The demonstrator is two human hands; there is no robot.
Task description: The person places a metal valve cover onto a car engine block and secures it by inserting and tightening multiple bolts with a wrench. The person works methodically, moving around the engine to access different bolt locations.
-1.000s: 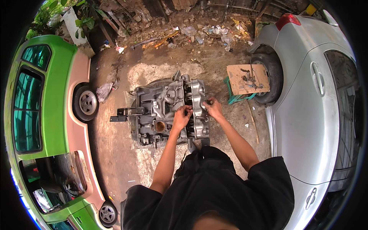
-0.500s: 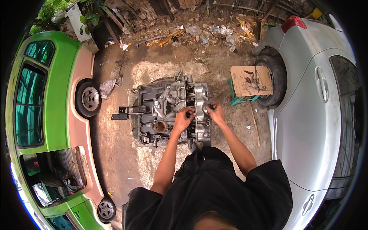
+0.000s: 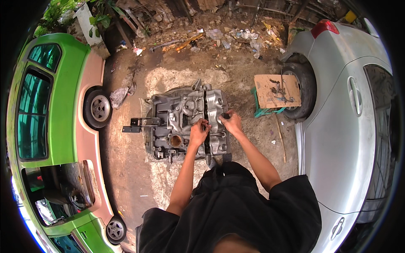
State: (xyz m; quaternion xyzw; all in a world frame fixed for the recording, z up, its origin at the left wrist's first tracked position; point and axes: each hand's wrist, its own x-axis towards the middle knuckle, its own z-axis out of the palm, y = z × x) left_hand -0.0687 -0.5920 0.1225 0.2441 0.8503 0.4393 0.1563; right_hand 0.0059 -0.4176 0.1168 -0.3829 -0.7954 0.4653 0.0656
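A greasy metal engine block point(image 3: 162, 110) lies in front of me. Along its right side runs a long silver valve cover point(image 3: 216, 105), with a narrow dark gap between it and the rest of the engine. Curled fingers of my left hand point(image 3: 198, 134) grip the cover's left edge near its middle. On the opposite edge, my right hand point(image 3: 232, 123) pinches the cover. A small dark piece point(image 3: 226, 116) shows by the right fingertips, too small to make out. The undersides of both grips are hidden.
A green stool point(image 3: 258, 110) at the right carries a brown board point(image 3: 265, 99) with several tools point(image 3: 277, 89). A green and pink vehicle point(image 3: 63, 105) stands at the left, a silver car point(image 3: 333, 126) at the right. Litter point(image 3: 249, 36) lies along the far wall.
The valve cover has shifted left between my hands, and the dark gap beside it has narrowed. My right hand has moved left with it; my left hand has shifted slightly left.
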